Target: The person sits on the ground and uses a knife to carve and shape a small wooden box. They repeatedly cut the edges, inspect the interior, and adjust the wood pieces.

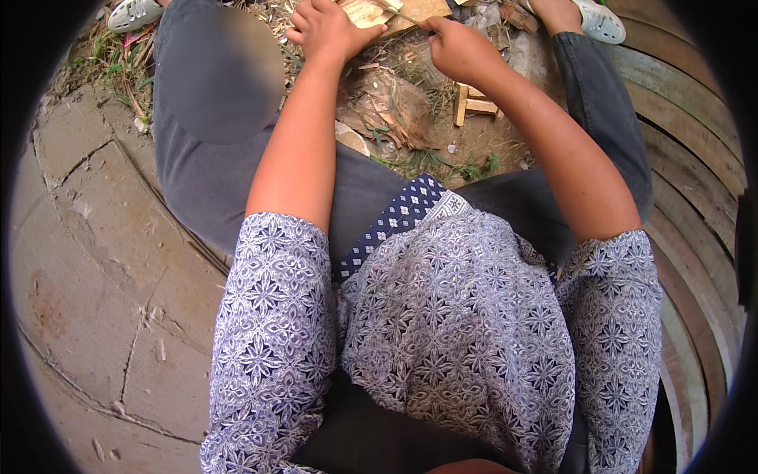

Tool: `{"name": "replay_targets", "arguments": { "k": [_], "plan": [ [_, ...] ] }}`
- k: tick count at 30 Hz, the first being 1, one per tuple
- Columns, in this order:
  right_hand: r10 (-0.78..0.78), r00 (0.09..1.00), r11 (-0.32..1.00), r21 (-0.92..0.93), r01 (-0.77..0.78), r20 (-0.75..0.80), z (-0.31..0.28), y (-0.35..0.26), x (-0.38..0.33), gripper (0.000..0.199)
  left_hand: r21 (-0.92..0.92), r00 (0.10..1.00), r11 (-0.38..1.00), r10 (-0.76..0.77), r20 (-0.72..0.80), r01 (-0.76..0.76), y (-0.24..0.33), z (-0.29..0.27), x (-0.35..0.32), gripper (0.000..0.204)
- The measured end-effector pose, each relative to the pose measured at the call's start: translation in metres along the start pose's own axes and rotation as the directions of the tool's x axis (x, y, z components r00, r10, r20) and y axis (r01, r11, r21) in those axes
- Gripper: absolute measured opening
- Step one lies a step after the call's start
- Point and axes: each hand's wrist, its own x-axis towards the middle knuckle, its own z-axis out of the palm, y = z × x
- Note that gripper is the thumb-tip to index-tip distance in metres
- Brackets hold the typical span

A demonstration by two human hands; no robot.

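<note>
The top edge cuts off the wood piece (371,12) under my left hand (328,31); a blurred patch hides my left knee (221,75).

just one view here, head-mounted fisheye looking straight down the person's own torso; close in on lap and arms; edges bend near the rim

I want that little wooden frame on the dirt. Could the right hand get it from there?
Probably yes. The frame lies on open ground just beside the right hand's wrist, nothing over it. But that hand is closed on a thin blade, so it would need to let go first.
</note>
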Motion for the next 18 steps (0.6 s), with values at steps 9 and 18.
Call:
{"name": "replay_targets", "arguments": {
  "k": [9,18],
  "plan": [
    [0.073,0.997,0.995,-0.066,-0.075,-0.039,0.008,-0.013,0.0,0.037,0.01,0.999,1.0,-0.024,0.026,0.023,0.002,0.0,0.003,0.133],
    [0.251,0.964,0.951,0.209,-0.229,-0.085,0.025,-0.041,-0.001,0.033,-0.027,0.999,0.999,-0.025,0.034,0.026,0.003,-0.002,0.002,0.134]
  ]
}}
